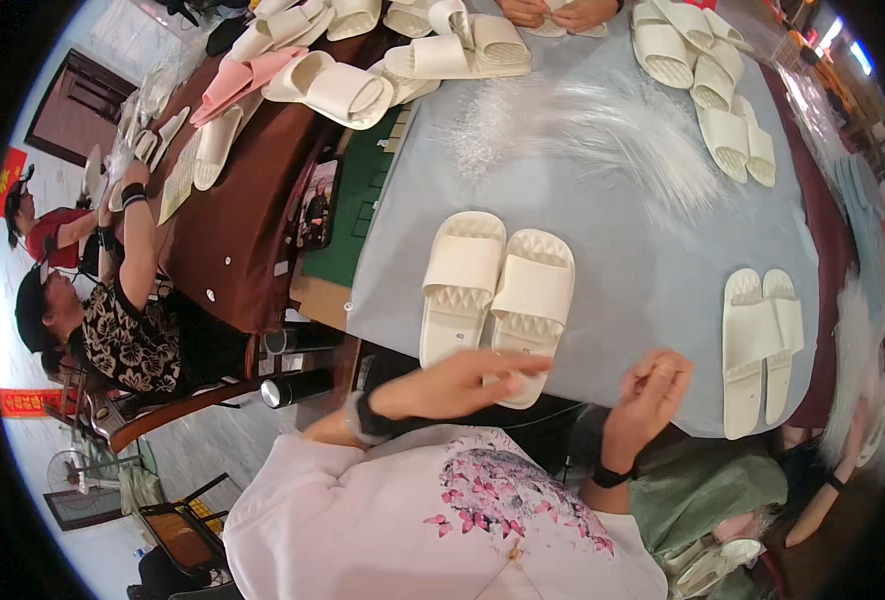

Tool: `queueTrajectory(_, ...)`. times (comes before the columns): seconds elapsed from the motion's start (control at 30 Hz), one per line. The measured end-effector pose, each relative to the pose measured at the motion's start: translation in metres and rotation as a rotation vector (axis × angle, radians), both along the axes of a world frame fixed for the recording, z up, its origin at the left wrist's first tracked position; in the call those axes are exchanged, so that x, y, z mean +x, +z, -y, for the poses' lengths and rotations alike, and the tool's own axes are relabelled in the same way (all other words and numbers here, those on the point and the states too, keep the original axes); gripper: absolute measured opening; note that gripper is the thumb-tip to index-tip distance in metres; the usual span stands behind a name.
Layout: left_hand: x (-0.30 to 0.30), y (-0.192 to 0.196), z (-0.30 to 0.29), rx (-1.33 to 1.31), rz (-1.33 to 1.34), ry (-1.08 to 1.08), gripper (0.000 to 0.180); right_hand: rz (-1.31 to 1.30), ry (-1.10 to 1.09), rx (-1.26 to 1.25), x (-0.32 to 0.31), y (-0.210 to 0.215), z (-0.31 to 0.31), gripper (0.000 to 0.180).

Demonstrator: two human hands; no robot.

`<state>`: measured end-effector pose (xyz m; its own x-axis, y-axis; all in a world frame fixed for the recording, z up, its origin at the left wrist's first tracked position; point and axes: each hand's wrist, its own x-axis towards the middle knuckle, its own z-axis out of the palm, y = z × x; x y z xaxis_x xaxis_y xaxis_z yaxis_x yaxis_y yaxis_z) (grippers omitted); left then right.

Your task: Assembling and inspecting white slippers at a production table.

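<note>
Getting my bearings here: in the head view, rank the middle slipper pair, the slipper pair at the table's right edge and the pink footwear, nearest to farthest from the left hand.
1. Middle slipper pair: partly covered by the left hand.
2. Right-edge slipper pair: off to the right.
3. Pink footwear: far off, upper left.

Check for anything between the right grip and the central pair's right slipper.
The left grip reaches across the near end of the slipper; toward its strap, nothing visible stands in the right grip's way.

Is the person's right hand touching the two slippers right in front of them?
No, the right hand is apart from the cream slippers, with grey tablecloth showing between them.
</note>
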<state>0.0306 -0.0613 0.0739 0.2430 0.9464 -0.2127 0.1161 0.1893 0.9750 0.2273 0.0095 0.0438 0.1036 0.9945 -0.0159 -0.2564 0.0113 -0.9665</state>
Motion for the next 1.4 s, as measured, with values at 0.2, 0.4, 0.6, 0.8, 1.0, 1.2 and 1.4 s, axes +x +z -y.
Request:
queueTrajectory(0.2, -0.004, -0.006, 0.011, -0.125, 0.133, -0.452, 0.029, -0.039, -0.052, 0.076, -0.046, 0.009, 0.010, 0.020)
queueTrajectory(0.4, -0.106, -0.010, 0.046, -0.293, 0.129, 0.136, 0.031, -0.574, -0.025, 0.031, 0.024, -0.022, 0.000, 0.016)
queueTrajectory(0.6, -0.143, -0.027, 0.074, -0.207, 0.211, 0.378, 0.028, -0.366, -0.139, -0.201, 0.015, -0.010, 0.033, 0.016)
queueTrajectory(0.8, -0.132, -0.021, 0.064, -0.149, 1.150, 0.999, 0.026, -0.430, -0.017, -0.307, -0.005, -0.003, 0.050, 0.026)
queueTrajectory(1.0, -0.116, -0.051, 0.077, -0.183, 1.237, 0.424, 0.019, -0.229, 0.253, -0.361, -0.023, 0.011, 0.041, 0.028)
queueTrajectory(1.2, -0.069, -0.055, 0.057, -0.369, 0.712, 0.563, 0.020, 0.377, 0.556, -0.125, -0.055, 0.035, -0.006, 0.022)
queueTrajectory(1.4, -0.070, -0.080, 0.050, -0.336, 0.720, 0.591, 0.031, 0.659, 0.915, 0.096, -0.127, 0.004, -0.057, 0.020)
